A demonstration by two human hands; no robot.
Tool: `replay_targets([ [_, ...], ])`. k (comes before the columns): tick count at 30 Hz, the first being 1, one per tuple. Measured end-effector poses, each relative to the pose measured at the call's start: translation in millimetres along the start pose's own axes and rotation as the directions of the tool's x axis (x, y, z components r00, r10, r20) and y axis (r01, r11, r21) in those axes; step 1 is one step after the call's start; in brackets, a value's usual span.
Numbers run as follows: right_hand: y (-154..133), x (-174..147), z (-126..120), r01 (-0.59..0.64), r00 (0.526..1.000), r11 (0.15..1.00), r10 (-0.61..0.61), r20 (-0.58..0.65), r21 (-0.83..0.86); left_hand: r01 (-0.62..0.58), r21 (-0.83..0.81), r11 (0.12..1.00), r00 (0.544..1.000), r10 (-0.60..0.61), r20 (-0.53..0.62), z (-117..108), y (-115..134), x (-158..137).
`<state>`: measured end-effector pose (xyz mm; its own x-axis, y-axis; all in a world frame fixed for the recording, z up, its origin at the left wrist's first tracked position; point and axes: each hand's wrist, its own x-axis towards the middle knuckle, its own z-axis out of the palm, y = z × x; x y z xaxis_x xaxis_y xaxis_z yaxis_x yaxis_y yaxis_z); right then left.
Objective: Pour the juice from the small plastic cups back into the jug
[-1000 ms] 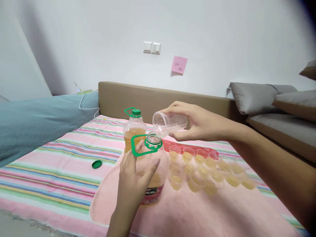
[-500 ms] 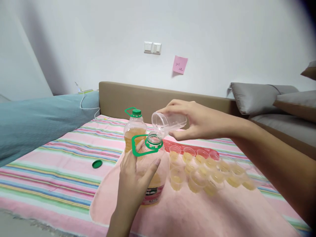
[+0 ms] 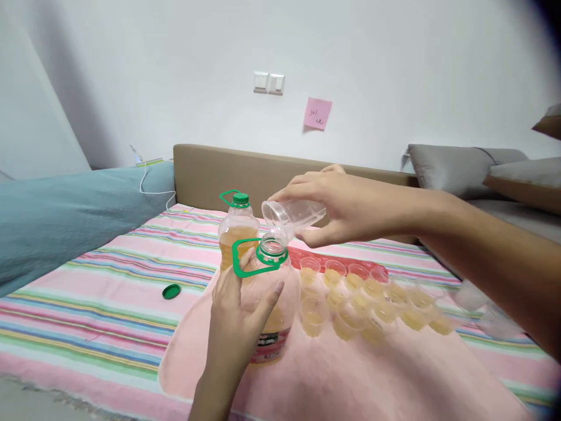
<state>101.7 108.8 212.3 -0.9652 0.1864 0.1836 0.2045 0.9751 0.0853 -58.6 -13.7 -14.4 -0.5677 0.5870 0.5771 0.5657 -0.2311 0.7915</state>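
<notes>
My left hand (image 3: 240, 313) is wrapped round the near side of a large clear plastic jug (image 3: 284, 298), uncapped, with a green ring handle (image 3: 236, 257) and yellowish liquid low inside. In my right hand (image 3: 337, 204) is a clear plastic cup (image 3: 293, 215), tipped far over to the left, its rim just above the jug's open mouth. I cannot make out liquid in the cup. To the right, several clear plastic cups (image 3: 314, 316) hold shallow yellowish liquid and stand in rows on a pink mat (image 3: 333, 380).
A second jug (image 3: 239, 237), capped in green, stands behind the first. A loose green cap (image 3: 171, 291) lies at left on the striped sheet (image 3: 109, 292). A red plastic wrapper (image 3: 368, 269) lies behind the cups; more clear cups (image 3: 499, 320) lie at right.
My right hand has tilted the cup further, its base rising and its rim shifting slightly left over the jug's mouth. My right forearm has risen. The left hand stays on the jug.
</notes>
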Motion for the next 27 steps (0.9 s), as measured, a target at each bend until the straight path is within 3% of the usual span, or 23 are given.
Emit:
replay_targets([
  [15,-6.0,11.3,-9.9,0.037,0.996,0.996,-0.030,0.086,-0.079,-0.030,0.014,0.999,0.999,0.030,0.017,0.4,-0.3,0.0],
  [27,-7.7,15.7,-9.7,0.112,0.992,0.985,-0.103,0.074,-0.132,-0.048,0.015,0.999,0.999,0.048,0.004,0.8,-1.6,1.1],
])
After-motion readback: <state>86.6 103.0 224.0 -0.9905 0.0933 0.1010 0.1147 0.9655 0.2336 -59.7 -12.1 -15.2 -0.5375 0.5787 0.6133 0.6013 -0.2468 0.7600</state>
